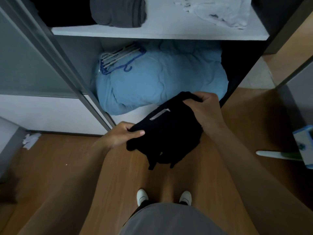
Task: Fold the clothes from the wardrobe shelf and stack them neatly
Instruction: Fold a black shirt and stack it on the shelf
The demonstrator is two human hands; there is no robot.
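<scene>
A black garment [169, 133] with a grey label strip hangs bunched in the air in front of the wardrobe, above the wooden floor. My left hand [122, 134] pinches its near left edge. My right hand [206, 109] grips its far right corner, knuckles up. On the white wardrobe shelf [160, 33] above, a folded dark grey garment [118, 11] lies at the left and a crumpled white garment [218, 11] at the right.
Below the shelf sits a big light-blue bundle of bedding [162, 78] with several hangers [118, 58] on top. A grey sliding door frame [67, 65] runs along the left. A white-and-blue object [303, 146] stands at the right edge. My white shoes [142, 195] are on the floor.
</scene>
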